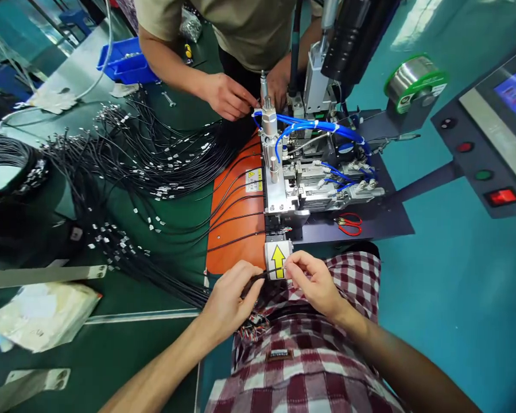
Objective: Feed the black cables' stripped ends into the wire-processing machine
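My left hand (236, 292) is closed around black cables (180, 284) whose bundle runs off to the left across the bench. One cable end reaches over the yellow arrow label (278, 255) to my right hand (311, 281), which pinches its tip between thumb and fingers. Stripped, multi-coloured wire ends (253, 328) hang below my left hand. Just ahead, several black cables lie across an orange plate (236, 252) and lead into the metal machine (277, 189) with blue air tubes.
A co-worker's hand (229, 97) is at the machine's far end. Cable heaps (167, 172) cover the green bench. Red-handled cutters (349, 224) lie on the machine base. A solder spool (415, 83) and control panel (477, 149) stand right. A blue bin (126, 60) sits far left.
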The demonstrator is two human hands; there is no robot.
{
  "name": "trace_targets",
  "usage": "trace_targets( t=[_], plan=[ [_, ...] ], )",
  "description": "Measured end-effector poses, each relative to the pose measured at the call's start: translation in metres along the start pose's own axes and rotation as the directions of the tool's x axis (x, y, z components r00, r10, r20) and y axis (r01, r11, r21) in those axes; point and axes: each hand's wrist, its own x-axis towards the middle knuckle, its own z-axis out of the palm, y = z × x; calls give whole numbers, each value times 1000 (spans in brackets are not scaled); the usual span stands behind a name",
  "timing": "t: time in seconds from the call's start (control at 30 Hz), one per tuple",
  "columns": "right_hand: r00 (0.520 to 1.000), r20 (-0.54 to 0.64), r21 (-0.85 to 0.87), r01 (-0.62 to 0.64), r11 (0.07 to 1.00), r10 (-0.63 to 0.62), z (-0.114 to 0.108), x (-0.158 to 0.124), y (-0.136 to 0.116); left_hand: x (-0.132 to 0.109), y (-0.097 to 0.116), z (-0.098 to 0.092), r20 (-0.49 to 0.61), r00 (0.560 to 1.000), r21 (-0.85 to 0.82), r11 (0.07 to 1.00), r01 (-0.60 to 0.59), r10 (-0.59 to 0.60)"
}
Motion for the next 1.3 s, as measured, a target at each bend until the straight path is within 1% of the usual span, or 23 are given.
trace_targets(
  t=[0.07,0.13,0.23,0.3,0.4,0.5,0.6,0.77,0.87,0.93,1.0,1.03,1.1,1.13,1.17,1.23,1.3],
  plan=[
    [1000,-5,-37,29,999,-29,0,2,-2,13,9,-3,51,998,21,999,-26,25],
    [1000,-1,-20,28,999,-28,-1,4,-3,24,18,-6,93,995,-54,998,-18,23],
    [1000,-13,102,-24,994,26,-4,5,-2,35,22,-4,142,987,-273,955,113,-76],
    [998,-33,157,-53,986,59,-6,5,0,37,19,0,157,974,-377,902,209,-161],
    [994,-45,180,-88,980,97,-8,5,2,36,14,6,152,957,-457,841,290,-248],
    [993,-41,189,-105,976,115,-7,6,1,36,11,9,142,941,-539,773,334,-307],
    [992,-35,195,-113,974,122,-6,7,0,38,10,10,171,920,-608,697,379,-352],
    [990,-12,239,-135,962,142,-3,11,-4,39,10,9,215,900,-673,611,417,-379],
    [989,-30,206,-132,970,142,-1,11,-8,38,10,9,217,893,-682,594,428,-394],
    [990,-57,141,-118,983,127,1,10,-9,37,9,9,206,890,-669,605,432,-407],
    [992,-112,15,-52,999,53,1,8,-8,36,9,10,179,893,-640,641,424,-412],
    [990,-138,-72,4,997,-14,1,6,-8,36,8,10,161,898,-618,667,415,-410],
    [973,-142,-281,138,950,-183,0,2,-6,34,8,11,123,909,-562,727,394,-398],
    [958,-110,-390,203,898,-265,-1,1,-5,34,8,12,101,916,-529,759,379,-387],
    [941,-63,-492,262,830,-334,-2,-1,-5,33,8,12,73,925,-490,795,358,-372],
    [901,43,-663,349,663,-431,-4,-4,-5,31,9,13,3,947,-392,871,296,-320],
    [861,110,-768,391,507,-497,-6,-5,-6,30,9,15,-61,965,-287,930,229,-257]
  ],
)
